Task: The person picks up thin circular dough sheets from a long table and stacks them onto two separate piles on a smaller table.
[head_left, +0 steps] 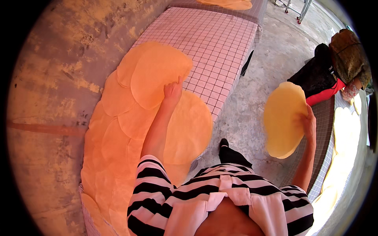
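Observation:
On the left, a checked-cloth table bears several thin, round, orange-looking sheets that overlap one another. My left hand rests at the lower right edge of the farthest large sheet, its index finger stretched out and the other fingers partly hidden. Just below that hand lies another round sheet, reaching over the table's right edge. Out to the right, my right hand grips the right edge of a yellow round sheet, which hangs above the floor. Whether it is one sheet or a few together, I cannot tell.
A stained wall runs along the left. Concrete floor separates the table from a second checked surface on the right, where brightly lit yellow sheets lie. Another person bends over beside it. A wheeled metal frame stands far back.

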Motion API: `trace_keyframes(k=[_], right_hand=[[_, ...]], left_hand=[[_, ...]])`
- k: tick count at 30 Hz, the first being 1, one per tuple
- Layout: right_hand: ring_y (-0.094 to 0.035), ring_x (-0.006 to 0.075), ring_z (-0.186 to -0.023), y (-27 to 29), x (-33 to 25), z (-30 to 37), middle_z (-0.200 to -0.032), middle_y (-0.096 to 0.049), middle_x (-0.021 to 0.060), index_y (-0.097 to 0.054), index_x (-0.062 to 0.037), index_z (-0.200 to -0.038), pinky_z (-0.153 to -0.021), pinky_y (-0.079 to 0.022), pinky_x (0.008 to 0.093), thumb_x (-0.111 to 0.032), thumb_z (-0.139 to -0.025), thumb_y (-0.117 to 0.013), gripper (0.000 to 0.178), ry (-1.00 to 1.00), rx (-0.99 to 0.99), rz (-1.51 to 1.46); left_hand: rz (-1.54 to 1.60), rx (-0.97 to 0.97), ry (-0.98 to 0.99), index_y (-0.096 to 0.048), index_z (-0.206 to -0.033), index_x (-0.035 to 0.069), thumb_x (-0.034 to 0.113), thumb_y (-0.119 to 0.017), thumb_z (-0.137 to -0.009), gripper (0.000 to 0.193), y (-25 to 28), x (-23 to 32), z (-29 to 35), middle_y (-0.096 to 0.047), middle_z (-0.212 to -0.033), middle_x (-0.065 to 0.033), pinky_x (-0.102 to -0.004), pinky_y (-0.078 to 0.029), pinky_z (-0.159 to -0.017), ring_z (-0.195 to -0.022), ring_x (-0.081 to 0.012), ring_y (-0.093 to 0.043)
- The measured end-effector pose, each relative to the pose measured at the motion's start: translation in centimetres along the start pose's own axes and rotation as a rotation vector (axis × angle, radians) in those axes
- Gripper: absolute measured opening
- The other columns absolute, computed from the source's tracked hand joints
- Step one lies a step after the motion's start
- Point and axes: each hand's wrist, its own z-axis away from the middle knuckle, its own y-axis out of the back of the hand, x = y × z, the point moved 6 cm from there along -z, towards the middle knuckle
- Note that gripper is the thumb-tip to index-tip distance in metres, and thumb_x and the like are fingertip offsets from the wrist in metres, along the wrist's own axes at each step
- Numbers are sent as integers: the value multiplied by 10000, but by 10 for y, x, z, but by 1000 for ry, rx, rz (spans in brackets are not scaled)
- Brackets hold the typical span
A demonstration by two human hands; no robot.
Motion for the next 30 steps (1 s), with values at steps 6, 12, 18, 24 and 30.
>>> trace_keyframes(k=[6,12,18,24,30], right_hand=[[-546,97,-928,-18,-48,-45,-1060,-584,36,-475,-55,-1229,-796,-442,234,47,-820,-456,422,102,-68,10],[-553,126,-979,-42,-110,-90,-1137,-546,56,-397,-22,-1288,-805,-456,242,9,-844,-500,457,137,-317,-215],[-568,101,-918,-127,-237,-77,-1085,-578,42,-438,-39,-1266,-776,-470,244,-9,-837,-539,442,350,-530,-206],[-599,232,-871,-182,-331,-61,-1032,-616,87,-508,-72,-1188,-803,-478,341,-194,-739,-675,495,572,-543,-489],[-592,139,-912,-237,-272,-105,-1053,-604,78,-503,-4,-1180,-778,-485,259,-2,-800,-588,389,260,-583,-761]], left_hand=[[-181,293,93,-467,-1133,49,92,-470,-802,334,-69,12,43,-514,-1077,-112,-456,-419,-744,-1014,-280,-489],[40,276,62,-508,-936,27,96,-479,-792,162,-64,-28,45,-563,-918,-121,-413,-466,-655,-955,-290,-534],[146,260,227,-508,-828,30,62,-493,-756,81,-50,-16,17,-565,-831,-123,-392,-473,-622,-858,-282,-553],[58,565,-84,-534,-962,0,102,-524,-772,216,-43,-1,60,-569,-1000,-175,-418,-449,-708,-926,-320,-561],[1202,444,507,-559,-1028,-2,66,-516,-827,217,-51,-24,141,-583,-1004,-165,-364,-449,-792,-935,-290,-563]])
